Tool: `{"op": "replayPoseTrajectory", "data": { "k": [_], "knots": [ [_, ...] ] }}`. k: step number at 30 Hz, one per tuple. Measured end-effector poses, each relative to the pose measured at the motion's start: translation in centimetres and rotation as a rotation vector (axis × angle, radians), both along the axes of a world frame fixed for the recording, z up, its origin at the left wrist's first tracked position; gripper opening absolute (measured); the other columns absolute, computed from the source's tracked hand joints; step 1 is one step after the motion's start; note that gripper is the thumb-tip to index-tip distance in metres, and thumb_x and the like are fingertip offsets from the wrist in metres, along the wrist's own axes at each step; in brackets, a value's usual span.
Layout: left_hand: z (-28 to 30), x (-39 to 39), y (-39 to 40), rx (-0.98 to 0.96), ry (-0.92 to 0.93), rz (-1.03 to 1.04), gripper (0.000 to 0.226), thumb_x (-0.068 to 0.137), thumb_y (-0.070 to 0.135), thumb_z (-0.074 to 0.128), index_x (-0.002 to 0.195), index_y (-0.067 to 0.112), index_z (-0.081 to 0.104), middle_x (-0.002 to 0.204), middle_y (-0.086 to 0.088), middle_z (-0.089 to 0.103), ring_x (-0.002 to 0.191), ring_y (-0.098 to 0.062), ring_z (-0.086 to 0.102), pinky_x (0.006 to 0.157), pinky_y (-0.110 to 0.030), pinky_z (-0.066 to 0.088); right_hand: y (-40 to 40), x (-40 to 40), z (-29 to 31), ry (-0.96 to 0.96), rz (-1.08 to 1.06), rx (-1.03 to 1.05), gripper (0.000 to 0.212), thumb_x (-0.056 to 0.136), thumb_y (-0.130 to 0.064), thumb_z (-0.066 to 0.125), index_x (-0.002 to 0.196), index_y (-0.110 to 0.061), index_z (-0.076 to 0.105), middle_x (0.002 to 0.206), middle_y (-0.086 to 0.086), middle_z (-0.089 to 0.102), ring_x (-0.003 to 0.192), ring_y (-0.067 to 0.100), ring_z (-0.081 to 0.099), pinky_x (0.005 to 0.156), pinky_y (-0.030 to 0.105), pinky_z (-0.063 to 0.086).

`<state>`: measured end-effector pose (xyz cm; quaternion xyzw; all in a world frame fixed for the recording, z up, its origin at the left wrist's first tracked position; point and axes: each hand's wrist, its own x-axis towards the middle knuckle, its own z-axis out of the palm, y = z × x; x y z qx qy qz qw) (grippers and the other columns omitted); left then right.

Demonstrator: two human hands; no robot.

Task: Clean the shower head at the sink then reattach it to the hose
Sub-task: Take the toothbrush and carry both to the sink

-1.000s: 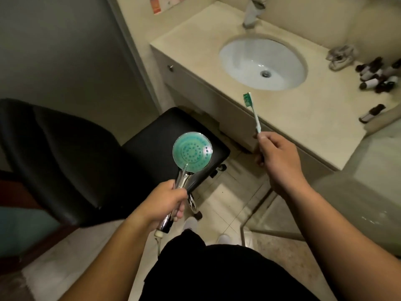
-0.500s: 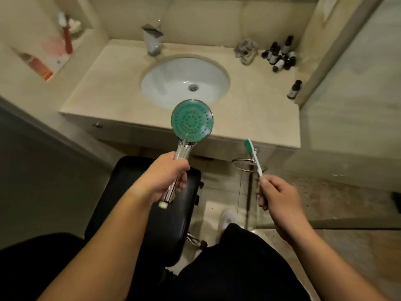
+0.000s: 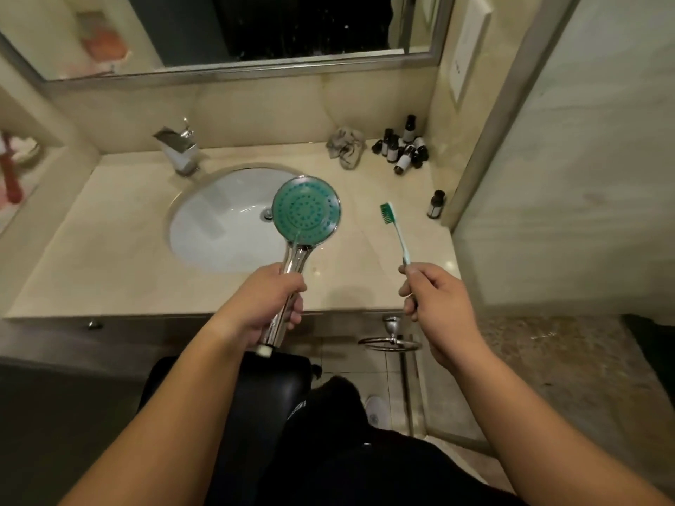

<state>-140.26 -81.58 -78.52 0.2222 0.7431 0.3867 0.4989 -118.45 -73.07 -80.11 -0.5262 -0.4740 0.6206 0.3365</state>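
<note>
Shower head (image 3: 306, 211) now over sink (image 3: 219, 220); left hand (image 3: 263, 304) wraps handle, right hand (image 3: 436, 304) pinches toothbrush (image 3: 395, 230).

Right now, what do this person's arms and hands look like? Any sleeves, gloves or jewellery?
Both forearms are bare as far as the picture shows, with no sleeves in view. The left hand and right hand wear no gloves, and no rings, watch or bracelets show.

left hand (image 3: 263, 304) grips shower head (image 3: 306, 212) handle, face up over sink (image 3: 212, 228) | right hand (image 3: 434, 304) holds toothbrush (image 3: 396, 231) upright, beside it, apart
</note>
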Motion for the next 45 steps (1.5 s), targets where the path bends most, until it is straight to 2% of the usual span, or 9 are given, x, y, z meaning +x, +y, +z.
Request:
{"op": "replayPoseTrajectory", "data": {
  "k": [9,15,25,37,45],
  "knots": [
    [1.0,0.1,5.1,0.004,-0.005,-0.09,0.015,0.096,0.004,0.053,0.087,0.012,0.045,0.057,-0.008,0.056,0.046,-0.022,0.049,0.05,-0.028,0.039,3.4,0.4,0.7,-0.012,-0.087,0.063,0.018,0.097,-0.016,0.053,0.092,-0.018,0.07,0.071,0.001,0.059,0.051,0.013,0.049,0.051,0.024,0.037],
    [1.2,0.9,6.7,0.013,-0.006,-0.123,0.013,0.097,0.005,0.053,0.091,0.012,0.044,0.059,-0.008,0.057,0.047,-0.021,0.05,0.047,-0.028,0.041,2.9,1.8,0.4,0.01,-0.131,0.038,0.018,0.097,-0.017,0.053,0.091,-0.019,0.07,0.071,0.002,0.059,0.051,0.013,0.049,0.051,0.025,0.038],
    [0.1,1.6,8.3,0.009,0.004,-0.161,0.012,0.097,0.007,0.053,0.092,0.012,0.045,0.061,-0.009,0.057,0.049,-0.022,0.05,0.05,-0.028,0.04,4.1,-0.7,-0.6,-0.015,-0.114,0.021,0.018,0.097,-0.023,0.052,0.098,-0.018,0.07,0.073,-0.001,0.061,0.051,0.011,0.051,0.052,0.026,0.039],
    [-1.7,-3.1,11.4,-0.014,0.05,-0.177,0.013,0.097,0.006,0.053,0.089,0.012,0.045,0.063,-0.011,0.055,0.05,-0.023,0.049,0.05,-0.028,0.04,6.4,-5.3,-3.8,0.043,-0.178,-0.013,0.019,0.097,-0.021,0.053,0.101,-0.017,0.071,0.076,0.002,0.062,0.053,0.012,0.051,0.055,0.027,0.04],
    [-5.2,-12.0,15.4,0.011,0.033,-0.184,0.013,0.097,0.007,0.055,0.089,0.011,0.045,0.063,-0.011,0.057,0.051,-0.024,0.051,0.051,-0.029,0.041,10.8,-14.6,-6.8,0.019,-0.152,0.027,0.018,0.098,-0.024,0.054,0.097,-0.019,0.071,0.077,0.001,0.062,0.053,0.012,0.051,0.056,0.03,0.041]
  ]
}}
